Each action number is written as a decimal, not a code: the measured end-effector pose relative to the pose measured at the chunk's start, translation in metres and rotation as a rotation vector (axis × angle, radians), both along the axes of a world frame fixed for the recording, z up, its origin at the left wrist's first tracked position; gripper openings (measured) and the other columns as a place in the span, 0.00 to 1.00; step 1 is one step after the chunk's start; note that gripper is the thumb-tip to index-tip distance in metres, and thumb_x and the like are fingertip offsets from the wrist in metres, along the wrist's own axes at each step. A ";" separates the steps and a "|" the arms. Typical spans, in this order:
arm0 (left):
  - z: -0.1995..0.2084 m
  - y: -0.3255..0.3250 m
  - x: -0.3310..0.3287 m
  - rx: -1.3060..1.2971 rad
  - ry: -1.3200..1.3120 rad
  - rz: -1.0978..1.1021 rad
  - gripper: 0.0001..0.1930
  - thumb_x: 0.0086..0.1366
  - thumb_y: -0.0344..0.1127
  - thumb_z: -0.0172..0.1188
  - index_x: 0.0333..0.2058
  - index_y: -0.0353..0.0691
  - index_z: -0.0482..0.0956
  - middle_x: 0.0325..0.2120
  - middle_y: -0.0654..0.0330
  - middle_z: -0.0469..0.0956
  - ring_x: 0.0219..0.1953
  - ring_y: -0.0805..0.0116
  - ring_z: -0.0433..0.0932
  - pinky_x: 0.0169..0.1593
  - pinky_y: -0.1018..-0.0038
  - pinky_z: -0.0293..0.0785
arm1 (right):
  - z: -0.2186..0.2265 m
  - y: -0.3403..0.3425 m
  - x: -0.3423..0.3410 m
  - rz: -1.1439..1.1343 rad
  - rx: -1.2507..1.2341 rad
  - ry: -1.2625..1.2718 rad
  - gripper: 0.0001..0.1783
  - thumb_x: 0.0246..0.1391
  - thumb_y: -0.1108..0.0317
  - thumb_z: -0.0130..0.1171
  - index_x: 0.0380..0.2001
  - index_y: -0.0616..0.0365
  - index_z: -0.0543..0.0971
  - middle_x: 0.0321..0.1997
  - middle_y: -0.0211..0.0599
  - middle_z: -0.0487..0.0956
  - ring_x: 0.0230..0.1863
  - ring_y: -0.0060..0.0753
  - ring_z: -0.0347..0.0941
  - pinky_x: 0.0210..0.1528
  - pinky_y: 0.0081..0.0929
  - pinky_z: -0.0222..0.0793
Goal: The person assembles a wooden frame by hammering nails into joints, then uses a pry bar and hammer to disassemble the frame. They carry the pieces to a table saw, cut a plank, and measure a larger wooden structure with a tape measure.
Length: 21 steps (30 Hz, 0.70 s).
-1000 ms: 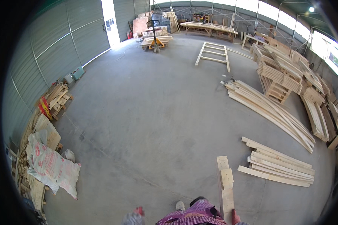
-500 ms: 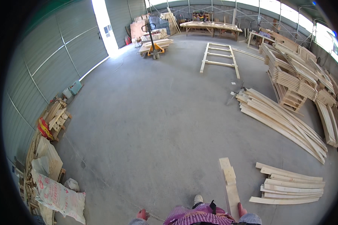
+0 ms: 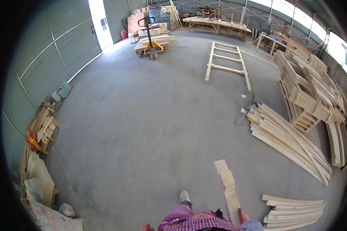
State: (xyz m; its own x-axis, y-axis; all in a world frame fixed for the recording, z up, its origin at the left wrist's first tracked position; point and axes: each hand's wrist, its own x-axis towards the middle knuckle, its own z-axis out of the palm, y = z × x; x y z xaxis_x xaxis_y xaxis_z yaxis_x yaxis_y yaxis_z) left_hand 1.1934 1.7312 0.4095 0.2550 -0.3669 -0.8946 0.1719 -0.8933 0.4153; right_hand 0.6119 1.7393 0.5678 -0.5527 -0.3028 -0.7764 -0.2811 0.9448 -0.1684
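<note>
My right hand [image 3: 243, 216] is closed on the side of a bundle of pale wooden boards [image 3: 228, 186]. The boards point forward, their far ends stepped one behind another; how many there are I cannot tell. At the lower edge hangs my left hand [image 3: 147, 228], partly cut off by the frame, with nothing visible in it and its fingers apparently loose. To the right of the held boards, a row of similar boards [image 3: 295, 211] lies on the floor. A shoe [image 3: 184, 196] shows ahead of my checked purple garment [image 3: 181, 213].
A ladder-like wooden frame [image 3: 226, 57] lies ahead on the grey floor. Right of it are a long timber pile [image 3: 289, 142] and stacked wooden frames [image 3: 304, 84]. A pallet jack [image 3: 153, 48] stands far left. Scrap wood and sacks [image 3: 56, 219] line the left wall.
I have moved forward: the floor boards and sacks sit lower in view, and the ladder-like frame looks nearer. The held boards shift slightly left, still in my right hand.
</note>
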 end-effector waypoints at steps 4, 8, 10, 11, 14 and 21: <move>0.002 -0.205 0.039 -0.391 0.108 0.053 0.16 0.65 0.50 0.42 0.33 0.43 0.66 0.23 0.53 0.67 0.21 0.57 0.68 0.23 0.62 0.64 | -0.006 -0.081 0.011 -0.065 -0.014 -0.040 0.59 0.45 0.18 0.30 0.48 0.69 0.75 0.44 0.65 0.76 0.56 0.59 0.69 0.56 0.42 0.63; 0.062 -0.421 0.001 -0.521 0.043 -0.142 0.20 0.67 0.45 0.52 0.49 0.35 0.69 0.35 0.48 0.78 0.33 0.58 0.79 0.36 0.69 0.77 | -0.020 -0.163 0.009 -0.101 -0.026 -0.061 0.59 0.45 0.18 0.31 0.48 0.69 0.75 0.44 0.64 0.77 0.55 0.57 0.69 0.56 0.41 0.63; 0.092 -0.496 -0.045 -0.643 -0.024 -0.138 0.21 0.66 0.44 0.54 0.48 0.32 0.70 0.35 0.50 0.79 0.33 0.62 0.79 0.36 0.69 0.77 | -0.029 -0.213 0.005 -0.123 -0.032 -0.071 0.59 0.45 0.18 0.31 0.48 0.69 0.75 0.44 0.64 0.77 0.55 0.57 0.70 0.56 0.41 0.63; 0.101 -0.522 -0.062 -0.787 -0.027 -0.155 0.21 0.66 0.44 0.55 0.47 0.30 0.71 0.34 0.51 0.79 0.34 0.63 0.79 0.36 0.69 0.77 | -0.034 -0.234 0.000 -0.135 -0.034 -0.079 0.58 0.45 0.18 0.31 0.48 0.69 0.75 0.44 0.63 0.77 0.55 0.56 0.70 0.55 0.41 0.63; 0.108 -0.577 -0.081 -0.641 -0.089 -0.362 0.20 0.66 0.46 0.54 0.48 0.35 0.72 0.33 0.52 0.79 0.30 0.63 0.79 0.34 0.72 0.76 | -0.041 -0.320 -0.024 -0.160 -0.055 -0.084 0.58 0.45 0.18 0.32 0.48 0.69 0.75 0.44 0.62 0.77 0.54 0.55 0.70 0.55 0.40 0.64; 0.073 -0.584 -0.027 0.025 -0.091 0.006 0.18 0.63 0.41 0.55 0.46 0.34 0.67 0.31 0.52 0.75 0.31 0.61 0.77 0.33 0.70 0.74 | -0.024 -0.556 -0.085 -0.165 -0.126 -0.076 0.58 0.45 0.19 0.33 0.48 0.69 0.75 0.43 0.61 0.78 0.53 0.53 0.71 0.55 0.38 0.65</move>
State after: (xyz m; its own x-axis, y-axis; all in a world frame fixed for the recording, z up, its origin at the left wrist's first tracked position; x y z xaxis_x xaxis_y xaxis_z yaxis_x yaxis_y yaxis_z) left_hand 1.1666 1.1474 0.4823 0.3377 -0.3429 -0.8766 0.1400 -0.9026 0.4070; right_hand 0.5271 1.1834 0.5441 -0.5446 -0.3106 -0.7791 -0.1065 0.9470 -0.3032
